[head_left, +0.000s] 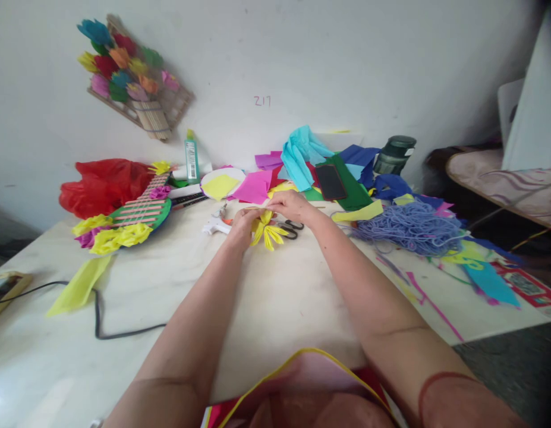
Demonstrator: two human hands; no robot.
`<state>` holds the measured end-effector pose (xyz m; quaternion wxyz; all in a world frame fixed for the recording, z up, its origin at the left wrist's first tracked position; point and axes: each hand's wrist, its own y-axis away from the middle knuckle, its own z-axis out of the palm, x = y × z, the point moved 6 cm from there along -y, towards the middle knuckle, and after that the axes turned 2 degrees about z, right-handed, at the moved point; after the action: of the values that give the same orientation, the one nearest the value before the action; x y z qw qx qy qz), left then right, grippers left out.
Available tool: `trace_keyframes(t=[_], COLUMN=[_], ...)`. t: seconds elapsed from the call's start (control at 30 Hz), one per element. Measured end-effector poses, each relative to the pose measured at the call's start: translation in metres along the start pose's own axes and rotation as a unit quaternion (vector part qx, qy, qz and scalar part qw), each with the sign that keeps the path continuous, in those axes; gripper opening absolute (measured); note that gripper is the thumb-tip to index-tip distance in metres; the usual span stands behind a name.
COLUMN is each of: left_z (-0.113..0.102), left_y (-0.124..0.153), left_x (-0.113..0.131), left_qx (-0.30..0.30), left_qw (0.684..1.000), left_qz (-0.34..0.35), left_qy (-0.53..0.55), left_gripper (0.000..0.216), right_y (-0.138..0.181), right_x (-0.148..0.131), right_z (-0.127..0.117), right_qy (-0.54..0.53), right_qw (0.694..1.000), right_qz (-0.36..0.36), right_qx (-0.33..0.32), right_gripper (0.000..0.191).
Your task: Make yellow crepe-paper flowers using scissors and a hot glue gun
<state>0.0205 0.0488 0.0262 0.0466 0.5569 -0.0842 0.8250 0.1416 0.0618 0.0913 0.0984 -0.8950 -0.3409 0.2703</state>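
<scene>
A yellow paper flower with spread petals is held above the table in front of me. My left hand is closed on its left side. From the upper right, my right hand pinches the top of the same flower, its fingertips partly hidden. A thin stick lies at the level of the fingers; I cannot tell whether it is held. Black-handled scissors rest just right of the flower. To the left of my left hand is a white glue gun with an orange part.
Coloured paper, a dark phone and a green-capped jar line the back. Blue yarn lies right. A flower-trimmed paper craft, red plastic bag, glue bottle and black cord are left.
</scene>
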Motion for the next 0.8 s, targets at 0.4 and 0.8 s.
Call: trace_keyframes(t=[0.4,0.8], left_z=[-0.0035,-0.0011], left_y=[-0.002,-0.0001], left_x=[-0.0041,-0.0052], left_qx=[0.007,0.001], left_qw=[1.0,1.0], left_qz=[-0.008,-0.004], left_qy=[0.0,0.01], left_gripper=[0.029,0.022], right_y=[0.0003,-0.0009], right_x=[-0.0002,0.0018], right_z=[-0.0011,-0.0045], right_qy=[0.01,-0.002], right_qw=[1.0,0.998], right_qz=[0.005,0.045], right_qx=[0.023,0.04], right_gripper=[0.017,0.013])
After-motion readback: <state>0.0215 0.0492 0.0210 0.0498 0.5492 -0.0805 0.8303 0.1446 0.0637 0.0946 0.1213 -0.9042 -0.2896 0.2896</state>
